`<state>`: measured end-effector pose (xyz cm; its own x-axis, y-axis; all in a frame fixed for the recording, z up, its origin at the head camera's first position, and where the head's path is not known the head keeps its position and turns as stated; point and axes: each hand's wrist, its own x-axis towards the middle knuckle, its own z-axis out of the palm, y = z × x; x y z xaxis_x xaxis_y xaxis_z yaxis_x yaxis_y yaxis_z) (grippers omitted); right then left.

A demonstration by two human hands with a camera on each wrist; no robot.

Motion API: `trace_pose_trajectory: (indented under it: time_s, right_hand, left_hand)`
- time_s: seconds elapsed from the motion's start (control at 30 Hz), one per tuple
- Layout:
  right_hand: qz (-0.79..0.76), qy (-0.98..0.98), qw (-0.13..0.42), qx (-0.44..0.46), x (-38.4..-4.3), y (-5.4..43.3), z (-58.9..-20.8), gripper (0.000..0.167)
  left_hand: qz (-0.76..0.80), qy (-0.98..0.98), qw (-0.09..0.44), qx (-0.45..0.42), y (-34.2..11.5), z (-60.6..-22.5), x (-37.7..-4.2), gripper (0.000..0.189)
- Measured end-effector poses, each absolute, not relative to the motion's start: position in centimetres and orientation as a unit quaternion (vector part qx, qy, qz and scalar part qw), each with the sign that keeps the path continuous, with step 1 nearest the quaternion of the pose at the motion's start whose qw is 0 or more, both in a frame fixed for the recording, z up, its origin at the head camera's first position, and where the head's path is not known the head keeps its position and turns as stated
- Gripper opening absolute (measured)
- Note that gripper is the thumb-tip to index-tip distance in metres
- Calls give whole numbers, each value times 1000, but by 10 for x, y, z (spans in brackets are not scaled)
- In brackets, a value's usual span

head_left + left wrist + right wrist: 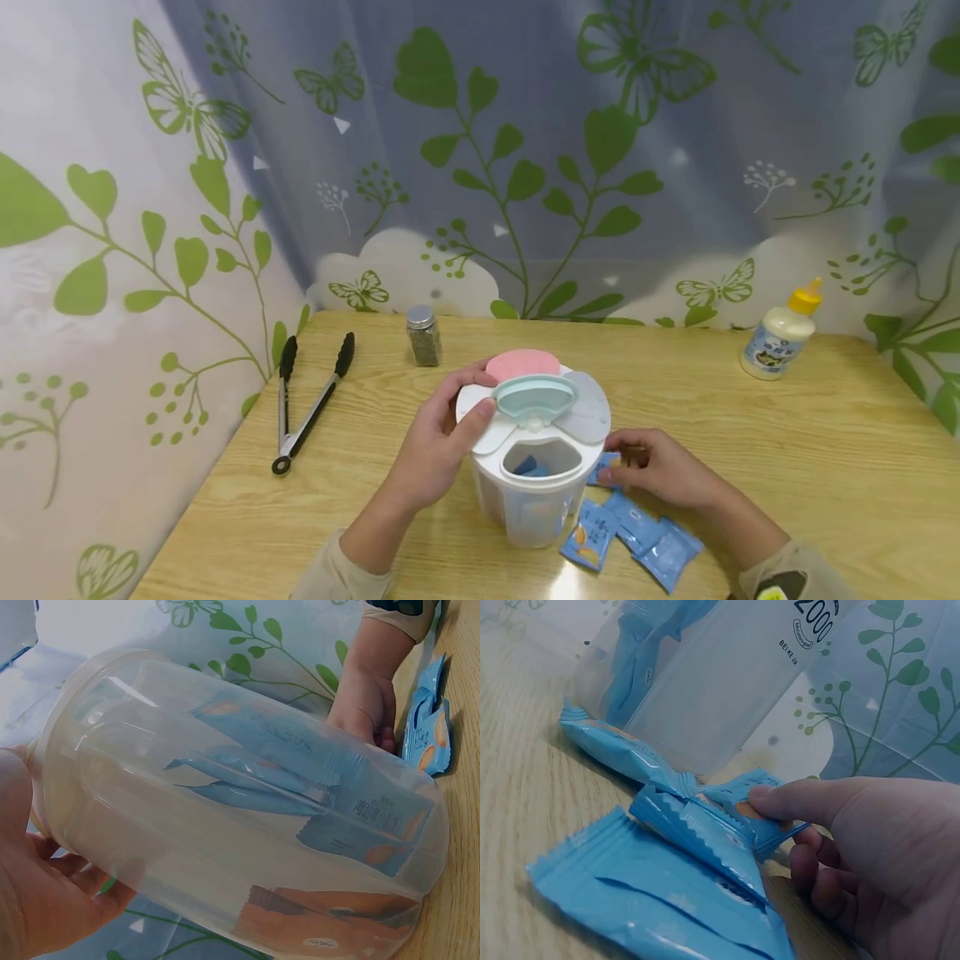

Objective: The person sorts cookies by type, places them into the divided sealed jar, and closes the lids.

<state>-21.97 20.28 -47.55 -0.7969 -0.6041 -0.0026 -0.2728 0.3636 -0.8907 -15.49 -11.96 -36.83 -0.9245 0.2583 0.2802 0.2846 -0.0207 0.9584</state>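
A clear plastic storage container (534, 521) stands on the table, its round lid divided into white, pink, grey and mint flaps. The mint flap (536, 400) is raised, and one opening at the front shows blue packets inside. My left hand (435, 450) grips the container's top from the left, thumb on the lid. On the right, my right hand (667, 471) pinches a blue snack packet (754, 806) between thumb and fingers, close beside the container. Several more blue packets (637, 529) lie together on the table. Through the wall, orange packets (326, 922) show in another compartment.
Black-tipped metal tongs (307, 417) lie spread at the left. At the back stands a small spice jar (424, 337) with a silver cap. A white bottle with a yellow nozzle (776, 342) stands at the back right, before a leaf-patterned curtain (525, 167).
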Motion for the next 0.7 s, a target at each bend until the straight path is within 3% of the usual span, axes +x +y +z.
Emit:
trace_pose_trajectory:
  time_s: [0.17,0.4,0.7]
  right_hand:
    - [-504,804,177,-261,-221,205,-471,18]
    - [-552,783,221,-181,-217,209,-462,31]
    - [-583,753,231,-197,-211,210,-440,44]
  left_hand:
    - [-697,-690,8,-198,-119,-369,-155,27]
    - [-698,-686,9,-206,-119,-370,-156,27]
    - [-694,-689,9,-208,-120,-370,-157,27]
